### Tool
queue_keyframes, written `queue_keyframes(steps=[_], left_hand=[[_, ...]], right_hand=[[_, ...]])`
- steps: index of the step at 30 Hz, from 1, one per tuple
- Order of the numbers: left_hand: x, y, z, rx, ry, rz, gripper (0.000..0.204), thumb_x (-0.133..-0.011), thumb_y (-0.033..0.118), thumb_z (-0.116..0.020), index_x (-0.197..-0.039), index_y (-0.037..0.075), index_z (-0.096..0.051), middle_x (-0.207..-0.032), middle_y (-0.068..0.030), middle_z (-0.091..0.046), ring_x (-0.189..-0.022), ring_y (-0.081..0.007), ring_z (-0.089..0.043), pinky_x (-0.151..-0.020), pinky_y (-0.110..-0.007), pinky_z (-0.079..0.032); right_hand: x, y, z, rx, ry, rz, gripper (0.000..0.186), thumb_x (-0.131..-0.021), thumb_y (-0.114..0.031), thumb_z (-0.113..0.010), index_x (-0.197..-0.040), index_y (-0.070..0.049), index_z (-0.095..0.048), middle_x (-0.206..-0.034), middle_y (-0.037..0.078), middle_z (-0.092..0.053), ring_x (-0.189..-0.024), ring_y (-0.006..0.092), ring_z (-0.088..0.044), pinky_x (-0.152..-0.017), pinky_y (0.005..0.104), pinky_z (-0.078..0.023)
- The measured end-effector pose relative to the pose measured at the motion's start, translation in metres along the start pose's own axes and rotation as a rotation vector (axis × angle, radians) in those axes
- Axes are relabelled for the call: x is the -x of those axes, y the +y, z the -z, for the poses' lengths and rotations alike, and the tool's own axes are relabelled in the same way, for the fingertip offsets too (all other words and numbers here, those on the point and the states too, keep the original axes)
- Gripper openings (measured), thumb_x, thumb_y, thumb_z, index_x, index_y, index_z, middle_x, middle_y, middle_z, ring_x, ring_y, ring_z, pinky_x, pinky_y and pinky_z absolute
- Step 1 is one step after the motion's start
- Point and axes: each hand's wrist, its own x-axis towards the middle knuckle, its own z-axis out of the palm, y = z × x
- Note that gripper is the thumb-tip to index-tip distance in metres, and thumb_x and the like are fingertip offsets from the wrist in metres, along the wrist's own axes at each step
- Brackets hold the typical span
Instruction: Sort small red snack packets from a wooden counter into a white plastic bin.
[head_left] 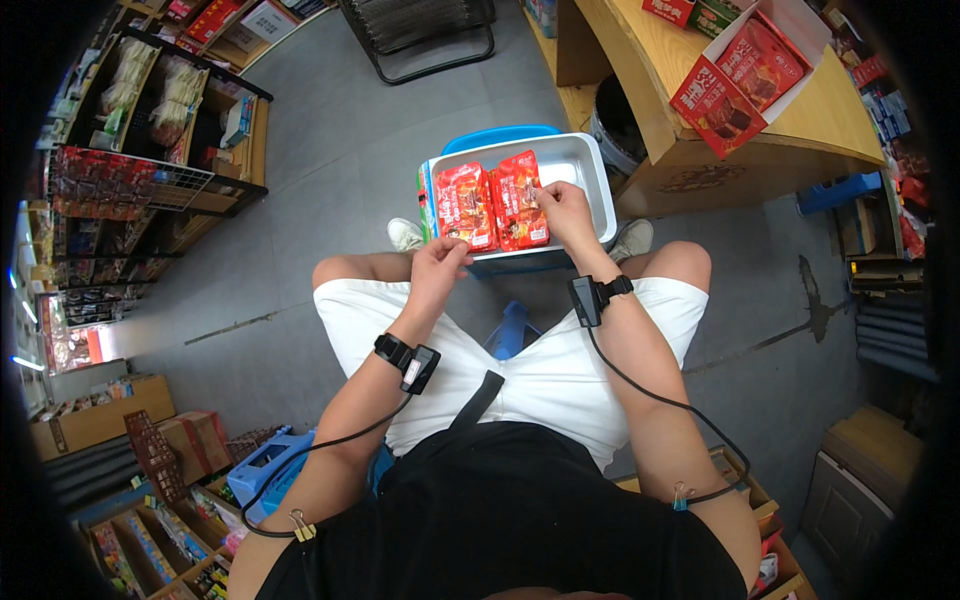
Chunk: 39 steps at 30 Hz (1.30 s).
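Note:
Two red printed snack packs lie side by side in a white tray point(590, 160) between my knees: a left pack point(462, 200) and a right pack point(518, 188). My left hand point(438, 268) has its fingers curled at the lower edge of the left pack, pinching it. My right hand point(568, 218) grips the right edge of the other pack between thumb and fingers. A green and blue item point(427, 205), partly hidden, stands along the tray's left side, and a blue rim point(500, 133) shows behind the tray.
A wooden counter point(640, 60) with an open box of red packets point(745, 70) is at the upper right. Shelving point(140, 190) lines the left. A folding chair point(415, 35) stands at the back, a bucket point(610, 115) beside the counter, cartons point(190, 440) at lower left.

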Motion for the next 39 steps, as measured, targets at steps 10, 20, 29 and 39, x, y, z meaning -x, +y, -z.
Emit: queue_keyframes(steps=[10,20,29,39], left_hand=[[0.003,0.0,-0.001,0.01,0.0,0.004,0.021,-0.101,0.02,-0.066,-0.113,0.002,-0.067,-0.105,-0.0053,-0.072,-0.094,-0.0131,-0.069,-0.076,-0.027,-0.053],[0.003,0.0,-0.003,0.022,0.011,-0.004,0.021,-0.101,0.02,-0.066,-0.11,0.002,-0.067,-0.101,-0.0046,-0.07,-0.091,-0.0126,-0.068,-0.074,-0.027,-0.053],[0.004,0.002,-0.004,0.027,0.019,-0.009,0.019,-0.1,0.02,-0.066,-0.107,0.002,-0.067,-0.096,-0.0033,-0.069,-0.089,-0.0113,-0.067,-0.073,-0.026,-0.053],[0.002,0.0,-0.001,-0.018,0.003,0.01,0.019,-0.1,0.019,-0.066,-0.11,0.003,-0.066,-0.101,-0.0042,-0.07,-0.093,-0.013,-0.068,-0.076,-0.028,-0.053]], right_hand=[[0.022,-0.021,0.006,0.697,-0.008,0.196,0.044,-0.081,-0.027,-0.079,-0.109,0.005,-0.065,-0.101,0.027,-0.07,-0.096,0.0425,-0.068,-0.085,0.0489,-0.055],[0.025,-0.032,0.008,0.685,-0.178,0.104,0.045,-0.08,-0.029,-0.081,-0.105,0.003,-0.064,-0.103,0.025,-0.068,-0.1,0.0416,-0.067,-0.085,0.0484,-0.054],[0.027,-0.035,0.005,0.669,-0.153,0.147,0.043,-0.081,-0.025,-0.081,-0.106,0.003,-0.062,-0.103,0.026,-0.068,-0.098,0.0431,-0.068,-0.083,0.0503,-0.055],[0.027,-0.043,0.01,0.645,-0.037,0.134,0.046,-0.084,-0.032,-0.077,-0.108,0.005,-0.065,-0.102,0.027,-0.068,-0.098,0.0442,-0.066,-0.084,0.0509,-0.053]])
